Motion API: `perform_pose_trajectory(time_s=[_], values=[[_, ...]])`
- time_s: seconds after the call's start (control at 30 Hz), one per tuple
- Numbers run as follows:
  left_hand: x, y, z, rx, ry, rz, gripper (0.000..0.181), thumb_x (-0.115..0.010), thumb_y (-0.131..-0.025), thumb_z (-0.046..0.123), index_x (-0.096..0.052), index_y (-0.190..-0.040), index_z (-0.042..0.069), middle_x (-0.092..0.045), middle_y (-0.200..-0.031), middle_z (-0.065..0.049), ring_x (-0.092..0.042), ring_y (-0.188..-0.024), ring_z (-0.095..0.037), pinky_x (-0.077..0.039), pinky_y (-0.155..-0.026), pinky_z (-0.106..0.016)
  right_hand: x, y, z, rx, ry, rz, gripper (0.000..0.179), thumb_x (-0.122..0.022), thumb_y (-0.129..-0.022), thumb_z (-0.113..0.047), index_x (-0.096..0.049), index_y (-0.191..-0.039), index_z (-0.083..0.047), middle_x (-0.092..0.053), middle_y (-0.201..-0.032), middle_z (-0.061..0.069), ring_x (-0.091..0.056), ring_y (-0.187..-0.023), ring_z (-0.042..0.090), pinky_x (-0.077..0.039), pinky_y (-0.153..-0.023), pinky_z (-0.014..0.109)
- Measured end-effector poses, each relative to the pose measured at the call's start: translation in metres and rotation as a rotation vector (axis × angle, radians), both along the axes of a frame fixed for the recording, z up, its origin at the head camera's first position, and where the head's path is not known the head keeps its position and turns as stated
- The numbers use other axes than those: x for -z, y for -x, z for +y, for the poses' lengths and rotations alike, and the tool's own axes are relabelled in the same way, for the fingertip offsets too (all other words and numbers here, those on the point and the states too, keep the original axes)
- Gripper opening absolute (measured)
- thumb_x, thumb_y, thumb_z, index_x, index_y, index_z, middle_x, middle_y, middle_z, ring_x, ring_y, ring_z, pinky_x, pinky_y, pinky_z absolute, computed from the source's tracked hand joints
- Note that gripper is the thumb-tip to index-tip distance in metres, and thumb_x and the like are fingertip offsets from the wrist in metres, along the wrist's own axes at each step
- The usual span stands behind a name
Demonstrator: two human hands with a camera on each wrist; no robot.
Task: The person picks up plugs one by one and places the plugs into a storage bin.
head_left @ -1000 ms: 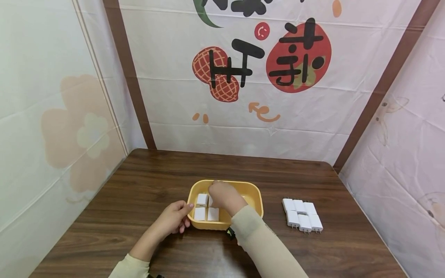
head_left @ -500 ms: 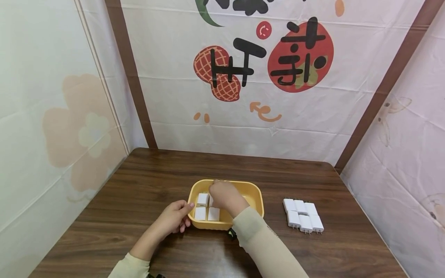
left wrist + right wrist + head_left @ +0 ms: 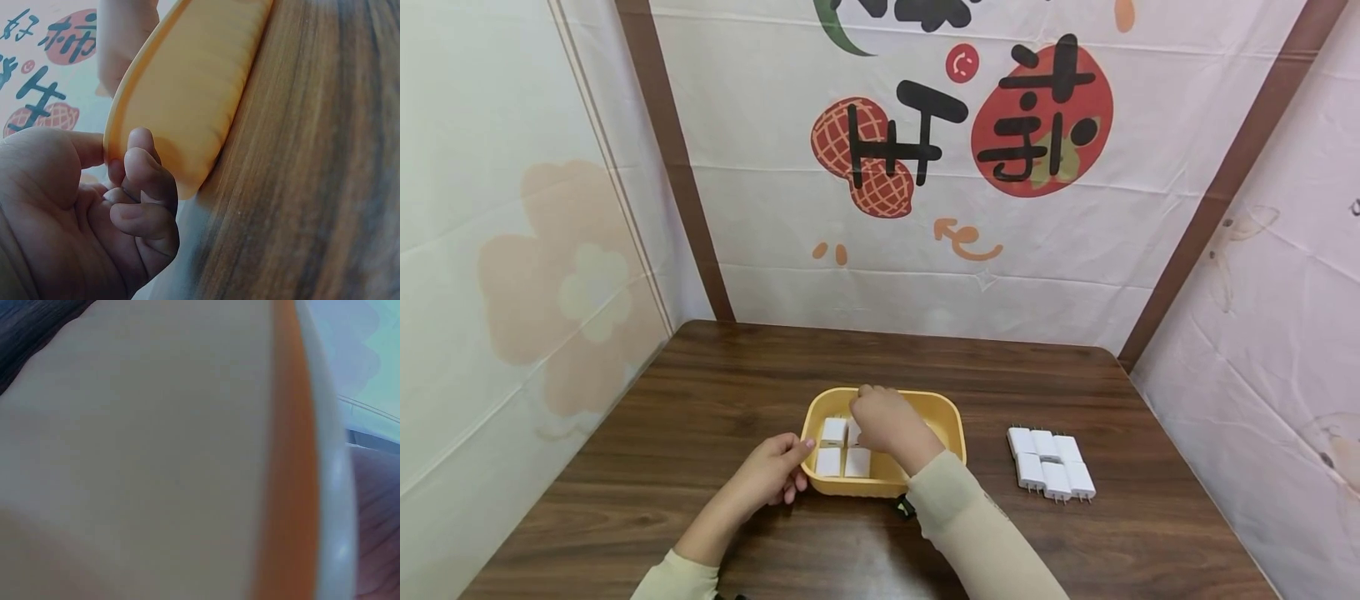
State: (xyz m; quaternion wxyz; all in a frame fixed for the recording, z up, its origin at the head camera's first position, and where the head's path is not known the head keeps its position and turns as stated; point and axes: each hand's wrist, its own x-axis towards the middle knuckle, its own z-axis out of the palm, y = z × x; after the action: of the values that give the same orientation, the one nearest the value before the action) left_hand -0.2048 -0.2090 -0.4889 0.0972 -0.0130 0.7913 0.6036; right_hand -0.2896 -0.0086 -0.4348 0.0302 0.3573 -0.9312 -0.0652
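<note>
A yellow plastic tray [image 3: 880, 488] holds several white plug chargers, the left ones lying in two rows. My left hand [image 3: 771, 471] grips the tray's left end, its thumb over the rim. In the left wrist view, the thumb and index finger of this left hand [image 3: 81, 212] pinch the rim while the other fingers curl beside the outer wall. Inside the tray, my right hand [image 3: 887, 421] bends down over a white charger [image 3: 854, 433] in the back row and holds it; the fingertips are hidden. The tray wall [image 3: 294, 487] blocks most of the right wrist view.
Right of the tray, several more white chargers [image 3: 1051, 464] lie grouped in two rows on the brown wooden table [image 3: 760, 367], metal prongs outward. Printed cloth [image 3: 925, 292] hangs behind the table and at both sides. A dark strap [image 3: 904, 507] shows under my right wrist.
My right hand has shifted slightly within the tray, and a bit more of the charger beneath it shows. The left hand keeps its hold on the rim. The head view has swayed slightly.
</note>
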Motion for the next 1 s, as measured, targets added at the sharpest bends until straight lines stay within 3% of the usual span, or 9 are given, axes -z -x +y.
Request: perform_pose_trajectory(time_s=[0.27, 0.47, 0.7, 1.0], values=[[0.000, 0.000, -0.001, 0.000, -0.008, -0.004, 0.037, -0.051, -0.108, 0.036, -0.056, -0.101, 0.000, -0.060, -0.067, -0.005, -0.053, -0.049, -0.013, -0.033, -0.042, -0.023, -0.012, -0.007, 0.004, -0.041, 0.037, 0.050, 0.026, -0.078, -0.089, -0.022, -0.073, -0.113, -0.015, -0.065, -0.112, 0.002, -0.063, -0.099, 0.020, -0.053, -0.092, 0.038], [0.000, 0.000, -0.002, 0.006, -0.004, -0.001, 0.037, -0.051, -0.108, 0.036, -0.056, -0.101, 0.000, -0.060, -0.067, -0.005, -0.053, -0.049, -0.013, -0.033, -0.042, -0.023, -0.022, -0.017, 0.013, -0.098, 0.090, 0.090, 0.027, -0.077, -0.089, -0.019, -0.073, -0.115, -0.013, -0.065, -0.108, 0.001, -0.063, -0.098, 0.020, -0.054, -0.090, 0.038], [-0.002, 0.002, -0.002, 0.001, -0.003, -0.005, 0.038, -0.053, -0.107, 0.037, -0.056, -0.101, 0.000, -0.060, -0.067, -0.005, -0.053, -0.048, -0.013, -0.033, -0.041, -0.023, -0.020, -0.017, 0.032, -0.116, 0.137, 0.088, 0.031, -0.076, -0.091, -0.019, -0.072, -0.121, -0.012, -0.066, -0.116, 0.002, -0.064, -0.107, 0.021, -0.053, -0.095, 0.040], [-0.004, 0.001, -0.001, -0.001, 0.003, -0.012, 0.039, -0.052, -0.108, 0.038, -0.056, -0.102, 0.000, -0.060, -0.067, -0.005, -0.053, -0.048, -0.014, -0.034, -0.041, -0.023, -0.027, -0.021, 0.049, -0.147, 0.164, 0.082, 0.030, -0.076, -0.092, -0.019, -0.071, -0.121, -0.012, -0.064, -0.109, 0.003, -0.063, -0.100, 0.021, -0.054, -0.087, 0.037]])
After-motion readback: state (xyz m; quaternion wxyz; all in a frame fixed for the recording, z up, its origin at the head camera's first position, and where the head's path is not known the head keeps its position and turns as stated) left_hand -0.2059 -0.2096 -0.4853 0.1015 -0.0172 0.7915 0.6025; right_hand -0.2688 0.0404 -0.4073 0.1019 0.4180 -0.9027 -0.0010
